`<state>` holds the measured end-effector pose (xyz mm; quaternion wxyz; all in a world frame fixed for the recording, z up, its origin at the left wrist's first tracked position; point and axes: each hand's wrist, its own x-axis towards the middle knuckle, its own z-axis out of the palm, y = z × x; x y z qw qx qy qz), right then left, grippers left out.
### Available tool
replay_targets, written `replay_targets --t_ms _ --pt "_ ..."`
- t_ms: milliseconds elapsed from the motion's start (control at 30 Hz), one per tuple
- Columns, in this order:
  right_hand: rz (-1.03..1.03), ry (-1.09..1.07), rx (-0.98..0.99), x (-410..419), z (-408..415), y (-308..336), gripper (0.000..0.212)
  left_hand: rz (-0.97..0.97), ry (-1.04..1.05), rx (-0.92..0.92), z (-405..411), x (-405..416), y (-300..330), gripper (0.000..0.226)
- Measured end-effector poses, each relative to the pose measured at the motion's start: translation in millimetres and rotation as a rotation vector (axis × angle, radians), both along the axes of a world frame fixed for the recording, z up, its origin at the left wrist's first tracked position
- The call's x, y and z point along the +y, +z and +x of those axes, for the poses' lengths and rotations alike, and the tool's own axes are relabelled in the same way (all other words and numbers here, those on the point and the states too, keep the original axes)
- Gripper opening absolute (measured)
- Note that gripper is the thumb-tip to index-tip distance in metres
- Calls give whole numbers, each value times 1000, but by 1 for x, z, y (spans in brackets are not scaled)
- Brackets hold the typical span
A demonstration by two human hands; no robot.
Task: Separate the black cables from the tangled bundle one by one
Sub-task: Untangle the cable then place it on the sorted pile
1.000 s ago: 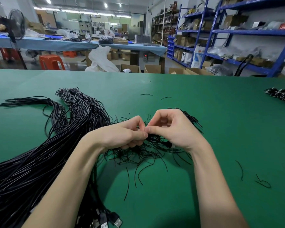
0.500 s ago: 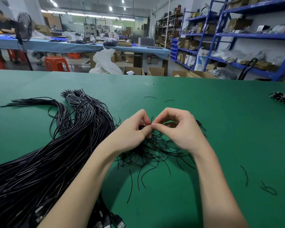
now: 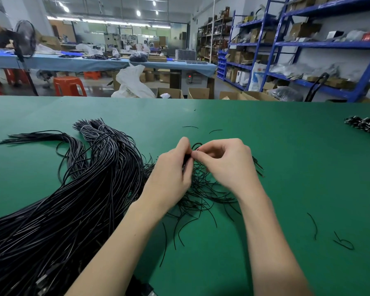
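A thick bundle of long black cables (image 3: 77,189) sweeps across the left of the green table (image 3: 265,146). A smaller tangle of thin black cable pieces (image 3: 203,193) lies at the table's middle, under my hands. My left hand (image 3: 171,176) and my right hand (image 3: 226,163) meet fingertip to fingertip above that tangle. Both pinch the same thin black cable (image 3: 195,146), which arches up in a small loop between the thumbs. My palms hide part of the tangle.
Loose short cable pieces (image 3: 314,225) lie at the right, two more (image 3: 190,127) beyond my hands. A black-and-white cable bundle (image 3: 365,124) sits at the far right edge. Cable plugs (image 3: 43,283) show at the bottom left. Shelves, boxes and another worktable stand beyond the table.
Both hands have risen a little off the tangle and drawn a thin cable up into a small loop between the fingertips. The view has tilted slightly downward.
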<state>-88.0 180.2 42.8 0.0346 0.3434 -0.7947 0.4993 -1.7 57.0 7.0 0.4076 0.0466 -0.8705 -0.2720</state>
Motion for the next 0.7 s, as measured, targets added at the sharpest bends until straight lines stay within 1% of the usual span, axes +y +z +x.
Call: replay_targets --t_ms 100,200,300,367,467,533,633,700 --pt "-19 -9 47 -6 3 -1 19 -4 22 27 0 -1 -2 23" --pt "-27 -13 100 -9 5 -4 22 20 2 -5 1 -2 -3 20" --pt "-21 -15 160 -14 6 -9 16 79 -33 -24 3 1 -2 17" --pt "-37 -19 207 -17 6 -15 11 162 -47 -47 3 3 2 14" --pt "-126 33 319 -18 4 -24 6 334 21 -14 1 1 9 22" --pt "-171 59 404 -18 4 -30 4 519 22 -7 2 -4 13 27" --pt "-228 74 453 -20 3 -36 4 947 -195 -36 7 -9 19 16" --pt "-262 76 477 -20 2 -38 3 1129 -321 -75 10 -12 22 10"
